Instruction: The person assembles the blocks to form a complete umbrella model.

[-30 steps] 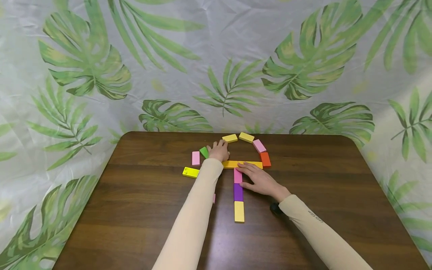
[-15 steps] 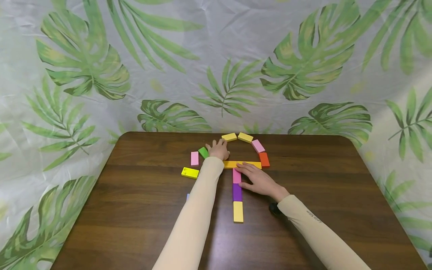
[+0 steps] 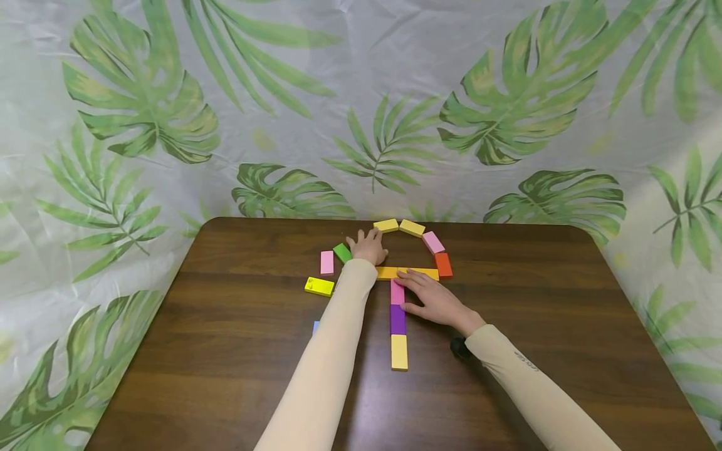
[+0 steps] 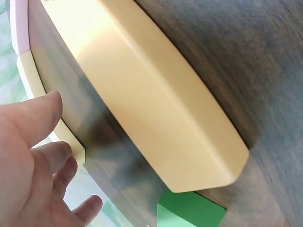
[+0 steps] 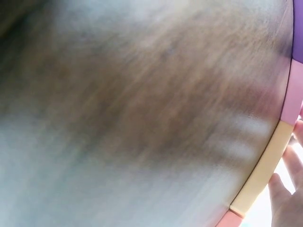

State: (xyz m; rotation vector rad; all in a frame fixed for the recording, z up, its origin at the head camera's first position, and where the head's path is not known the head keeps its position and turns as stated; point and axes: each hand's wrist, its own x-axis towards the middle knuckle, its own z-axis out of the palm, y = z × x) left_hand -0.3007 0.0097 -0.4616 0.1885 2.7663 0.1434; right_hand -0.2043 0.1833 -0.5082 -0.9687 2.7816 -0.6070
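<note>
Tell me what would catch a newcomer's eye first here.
Probably the bright line of a pink block, a purple block and a yellow block near the middle of the brown table. Next, likely the red block beyond them to the right. Behind the table, the leaf-print cloth fills the background.

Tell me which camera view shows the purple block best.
The head view: the purple block shows nearly whole there, between a pink block and a pale yellow block, with the right hand beside it. The right wrist view catches only part, cut off at the picture's edge. The left wrist view doesn't show it.
</note>
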